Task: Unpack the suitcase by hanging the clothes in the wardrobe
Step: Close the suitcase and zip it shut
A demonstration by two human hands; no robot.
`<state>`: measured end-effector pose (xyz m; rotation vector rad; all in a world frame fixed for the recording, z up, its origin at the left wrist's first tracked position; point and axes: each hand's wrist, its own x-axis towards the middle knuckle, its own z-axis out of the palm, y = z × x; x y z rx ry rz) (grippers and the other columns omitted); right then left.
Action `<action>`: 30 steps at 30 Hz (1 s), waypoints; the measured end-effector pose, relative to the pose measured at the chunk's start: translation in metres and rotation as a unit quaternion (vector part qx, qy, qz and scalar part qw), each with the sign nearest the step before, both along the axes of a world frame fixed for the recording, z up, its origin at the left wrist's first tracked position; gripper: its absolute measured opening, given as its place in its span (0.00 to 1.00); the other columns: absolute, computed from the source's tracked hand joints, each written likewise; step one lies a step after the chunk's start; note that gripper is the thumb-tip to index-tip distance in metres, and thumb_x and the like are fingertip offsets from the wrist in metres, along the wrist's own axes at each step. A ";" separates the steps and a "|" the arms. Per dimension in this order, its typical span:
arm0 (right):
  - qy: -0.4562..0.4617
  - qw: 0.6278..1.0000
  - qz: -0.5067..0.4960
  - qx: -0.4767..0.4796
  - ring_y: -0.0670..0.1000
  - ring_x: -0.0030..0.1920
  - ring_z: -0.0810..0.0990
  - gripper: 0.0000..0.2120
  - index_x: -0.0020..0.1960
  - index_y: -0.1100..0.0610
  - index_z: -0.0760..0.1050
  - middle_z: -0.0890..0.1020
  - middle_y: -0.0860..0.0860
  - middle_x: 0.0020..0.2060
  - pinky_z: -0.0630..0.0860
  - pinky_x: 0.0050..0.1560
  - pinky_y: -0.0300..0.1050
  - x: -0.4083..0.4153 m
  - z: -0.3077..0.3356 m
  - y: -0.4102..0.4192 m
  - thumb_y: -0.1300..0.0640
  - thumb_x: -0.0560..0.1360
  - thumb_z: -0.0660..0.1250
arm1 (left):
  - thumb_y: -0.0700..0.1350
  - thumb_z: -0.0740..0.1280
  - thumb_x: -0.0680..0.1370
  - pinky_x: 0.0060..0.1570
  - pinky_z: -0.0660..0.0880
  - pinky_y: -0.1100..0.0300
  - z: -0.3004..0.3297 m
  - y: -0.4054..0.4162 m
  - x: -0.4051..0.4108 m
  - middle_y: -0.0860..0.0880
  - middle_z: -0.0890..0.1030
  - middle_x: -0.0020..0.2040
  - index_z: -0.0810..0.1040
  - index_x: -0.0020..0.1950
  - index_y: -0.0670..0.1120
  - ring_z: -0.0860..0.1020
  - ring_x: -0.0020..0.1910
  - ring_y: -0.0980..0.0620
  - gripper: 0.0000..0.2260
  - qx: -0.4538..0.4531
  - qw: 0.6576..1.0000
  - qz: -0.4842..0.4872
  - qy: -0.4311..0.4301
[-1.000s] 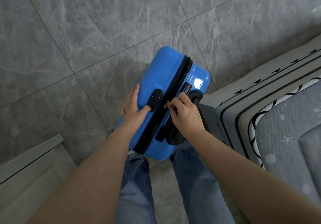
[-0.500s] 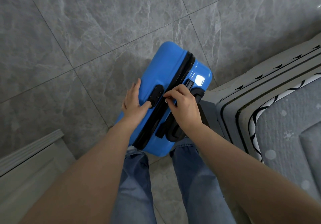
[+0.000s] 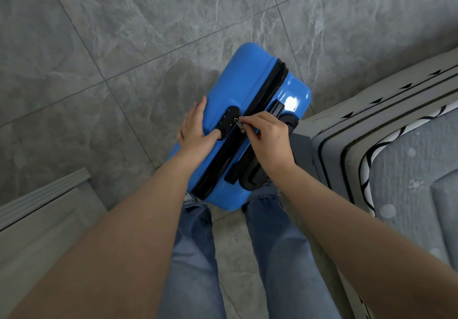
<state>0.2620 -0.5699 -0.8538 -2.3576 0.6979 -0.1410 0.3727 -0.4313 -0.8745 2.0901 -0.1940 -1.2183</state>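
Two hands (image 3: pixel 195 130) on shut blue suitcase (image 3: pixel 250 81).

Standing upright on open floor (image 3: pixel 124 46), suitcase (image 3: pixel 250 81) leaving room left and beyond; bed (image 3: pixel 371 125) crowding its right, legs (image 3: pixel 193 256) closing the near side.

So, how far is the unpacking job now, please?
Nothing is unpacked yet. The blue suitcase stands upright on the tiled floor, its black zipper seam closed. In hand: the right hand pinches the metal zipper pulls beside the combination lock, while the left hand steadies the shell. Left: unzip, open, then hang the clothes; no clothes or wardrobe interior are visible.
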 end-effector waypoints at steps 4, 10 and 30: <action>0.013 0.999 -0.032 -0.001 0.48 0.43 0.81 0.08 0.54 0.59 0.84 0.83 0.51 0.44 0.80 0.45 0.42 0.004 -0.002 0.005 0.62 0.76 0.70 | 0.46 0.65 0.77 0.76 0.48 0.42 0.000 0.000 0.000 0.58 0.51 0.80 0.47 0.78 0.64 0.50 0.79 0.51 0.37 0.006 1.000 0.001 0.001; 0.029 0.999 -0.010 0.031 0.46 0.45 0.81 0.05 0.50 0.55 0.84 0.83 0.48 0.44 0.80 0.46 0.45 0.004 -0.002 0.003 0.60 0.76 0.71 | 0.46 0.65 0.76 0.76 0.49 0.41 0.001 0.000 0.000 0.57 0.51 0.80 0.47 0.78 0.63 0.50 0.79 0.51 0.37 0.005 1.000 -0.001 -0.001; 0.090 0.995 0.009 -0.053 0.51 0.34 0.78 0.04 0.41 0.61 0.80 0.79 0.52 0.34 0.78 0.32 0.50 0.012 -0.003 0.000 0.63 0.74 0.70 | 0.45 0.66 0.76 0.77 0.43 0.44 -0.005 -0.003 -0.006 0.53 0.51 0.80 0.47 0.79 0.59 0.49 0.79 0.50 0.38 0.020 0.998 -0.032 -0.041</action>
